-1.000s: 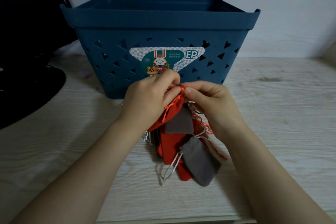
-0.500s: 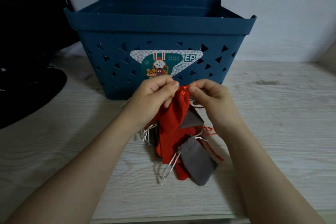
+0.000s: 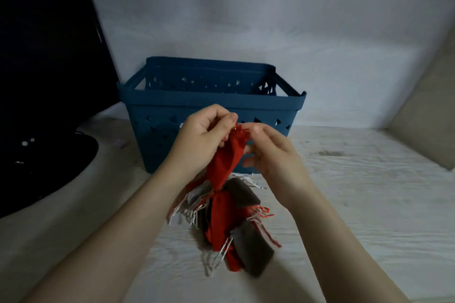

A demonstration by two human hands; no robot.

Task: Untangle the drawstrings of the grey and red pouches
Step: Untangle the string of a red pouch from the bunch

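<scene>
A red pouch (image 3: pixel 227 160) hangs from its gathered top, pinched between my left hand (image 3: pixel 204 138) and my right hand (image 3: pixel 270 152) in front of the basket. Below it dangles a tangled bunch: more red pouches (image 3: pixel 221 219), one grey pouch (image 3: pixel 242 194) higher up and another grey pouch (image 3: pixel 251 251) at the bottom. White drawstrings (image 3: pixel 194 206) and red drawstrings (image 3: pixel 261 213) knot them together. The lowest pouches touch the table or hang just above it; I cannot tell which.
A dark blue plastic basket (image 3: pixel 214 103) with triangular holes stands right behind my hands on the pale wooden table (image 3: pixel 357 192). A large black object (image 3: pixel 46 106) fills the left side. A beige surface (image 3: pixel 428 118) slants at the far right. A white wall lies behind.
Both hands have lifted the red pouch higher, raising the tangled bunch off the table. The view has tilted up, so the basket looks farther away and its inside shows.
</scene>
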